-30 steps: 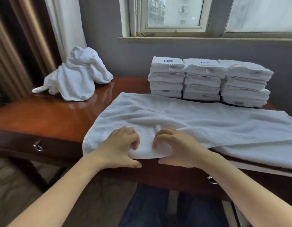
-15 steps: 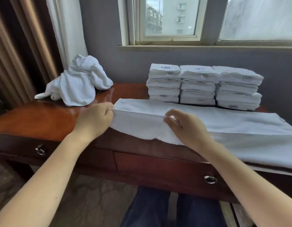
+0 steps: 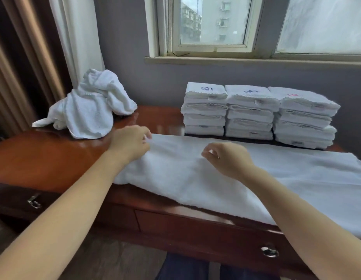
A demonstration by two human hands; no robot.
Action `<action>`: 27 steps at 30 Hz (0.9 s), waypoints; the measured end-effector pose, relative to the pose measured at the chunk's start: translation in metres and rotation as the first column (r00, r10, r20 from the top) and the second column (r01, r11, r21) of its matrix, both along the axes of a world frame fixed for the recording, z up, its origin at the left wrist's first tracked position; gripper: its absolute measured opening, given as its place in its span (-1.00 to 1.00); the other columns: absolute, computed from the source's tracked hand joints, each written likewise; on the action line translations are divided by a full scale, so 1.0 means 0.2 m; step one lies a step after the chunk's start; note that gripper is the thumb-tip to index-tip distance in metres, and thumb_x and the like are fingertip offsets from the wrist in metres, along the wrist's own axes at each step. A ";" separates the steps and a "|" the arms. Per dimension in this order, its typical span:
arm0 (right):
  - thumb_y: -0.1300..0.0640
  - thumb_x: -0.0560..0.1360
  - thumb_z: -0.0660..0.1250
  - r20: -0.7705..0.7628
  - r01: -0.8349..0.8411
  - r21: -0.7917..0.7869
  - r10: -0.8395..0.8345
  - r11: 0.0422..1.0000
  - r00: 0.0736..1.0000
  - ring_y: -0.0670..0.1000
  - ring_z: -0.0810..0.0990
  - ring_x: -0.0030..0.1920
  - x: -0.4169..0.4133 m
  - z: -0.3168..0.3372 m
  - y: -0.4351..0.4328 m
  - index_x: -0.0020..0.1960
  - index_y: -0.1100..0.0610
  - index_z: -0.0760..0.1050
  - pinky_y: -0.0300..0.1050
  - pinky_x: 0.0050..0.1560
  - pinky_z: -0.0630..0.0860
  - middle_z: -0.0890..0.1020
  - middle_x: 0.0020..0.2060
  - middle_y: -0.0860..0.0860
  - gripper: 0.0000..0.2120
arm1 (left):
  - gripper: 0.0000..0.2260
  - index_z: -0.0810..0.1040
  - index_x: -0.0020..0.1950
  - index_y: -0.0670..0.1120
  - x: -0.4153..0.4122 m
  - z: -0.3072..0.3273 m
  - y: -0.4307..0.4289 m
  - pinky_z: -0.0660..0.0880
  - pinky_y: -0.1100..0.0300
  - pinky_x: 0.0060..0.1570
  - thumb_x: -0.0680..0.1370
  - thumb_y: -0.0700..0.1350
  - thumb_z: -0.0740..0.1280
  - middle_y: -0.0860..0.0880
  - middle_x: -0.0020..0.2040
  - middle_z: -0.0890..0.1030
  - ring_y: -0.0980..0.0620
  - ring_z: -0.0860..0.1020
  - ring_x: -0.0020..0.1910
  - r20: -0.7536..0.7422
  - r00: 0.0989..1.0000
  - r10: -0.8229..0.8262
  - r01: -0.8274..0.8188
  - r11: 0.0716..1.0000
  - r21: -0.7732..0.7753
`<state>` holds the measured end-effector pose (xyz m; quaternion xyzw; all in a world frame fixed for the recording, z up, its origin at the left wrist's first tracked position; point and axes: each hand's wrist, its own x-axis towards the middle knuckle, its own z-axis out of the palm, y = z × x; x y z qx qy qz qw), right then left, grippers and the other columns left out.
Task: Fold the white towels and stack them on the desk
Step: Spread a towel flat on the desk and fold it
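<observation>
- A long white towel (image 3: 256,178) lies folded lengthways across the front of a polished wooden desk (image 3: 44,162), its near edge just over the desk's front
- The person's left hand (image 3: 131,143) is at the towel's far left corner, fingers loosely curled; the fingertips are blurred, so I cannot tell whether they pinch the cloth
- The right hand (image 3: 229,158) is over the towel's middle, fingers curled, thumb and forefinger nearly meeting; whether they hold cloth is unclear
- Behind the towel, by the wall, three stacks of folded towels (image 3: 250,112) stand side by side
- A heap of unfolded towels (image 3: 88,110) sits at the desk's far left, near a curtain (image 3: 74,37)
</observation>
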<state>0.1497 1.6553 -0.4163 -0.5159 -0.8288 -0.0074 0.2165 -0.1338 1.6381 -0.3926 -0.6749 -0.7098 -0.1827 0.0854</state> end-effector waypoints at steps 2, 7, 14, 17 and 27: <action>-0.15 0.62 0.13 0.006 0.023 -0.094 -0.023 0.995 1.000 0.04 0.57 -0.09 -0.02 -0.04 0.04 0.01 -0.07 0.58 -0.17 -0.33 0.26 0.57 -0.21 -0.13 -0.71 | -0.71 0.57 0.20 0.09 -0.07 -0.07 0.00 0.41 0.14 -0.07 0.47 -0.05 0.36 0.12 0.01 0.59 0.05 0.56 0.02 0.068 0.996 0.056 -0.051 0.996 -0.074; -0.13 0.60 0.14 0.001 -0.059 -0.086 0.060 0.995 0.998 0.01 0.56 -0.01 -0.19 -0.05 0.09 0.16 -0.10 0.54 -0.14 -0.23 0.34 0.60 0.00 -0.13 -0.74 | -0.65 0.51 0.28 0.10 -0.20 -0.21 -0.08 0.40 0.12 -0.06 0.52 0.12 0.35 0.09 0.16 0.55 0.05 0.54 0.10 0.195 0.968 0.158 -0.151 0.987 -0.050; -0.14 0.60 0.08 0.149 -0.131 -0.057 0.138 0.990 0.979 0.05 0.44 0.14 -0.44 -0.20 0.02 0.23 -0.07 0.49 -0.04 0.09 0.29 0.49 0.11 -0.06 -0.67 | -0.66 0.49 0.22 0.01 -0.29 -0.31 -0.23 0.48 0.05 -0.03 0.60 0.19 0.15 0.02 0.13 0.57 -0.06 0.57 0.03 0.300 0.859 0.415 -0.390 0.910 -0.141; -0.15 0.59 0.09 0.064 -0.121 -0.061 0.125 0.991 0.990 0.02 0.40 0.16 -0.42 -0.23 0.02 0.30 -0.09 0.46 -0.06 0.18 0.22 0.46 0.13 -0.08 -0.64 | -0.73 0.47 -0.01 0.05 -0.32 -0.33 -0.27 0.43 0.10 -0.18 0.59 0.22 0.15 0.10 -0.11 0.58 0.03 0.55 -0.14 0.333 0.841 0.427 -0.398 0.904 -0.155; -0.13 0.59 0.11 0.069 -0.075 -0.059 0.079 0.995 0.994 0.04 0.41 0.16 -0.45 -0.20 -0.02 0.27 -0.04 0.49 -0.04 0.19 0.21 0.49 0.11 -0.05 -0.65 | -0.91 0.51 -0.12 0.16 -0.27 -0.32 -0.24 0.36 0.46 -0.26 0.56 -0.01 0.34 0.22 -0.21 0.58 0.25 0.54 -0.16 0.694 0.720 0.017 -0.243 0.943 0.229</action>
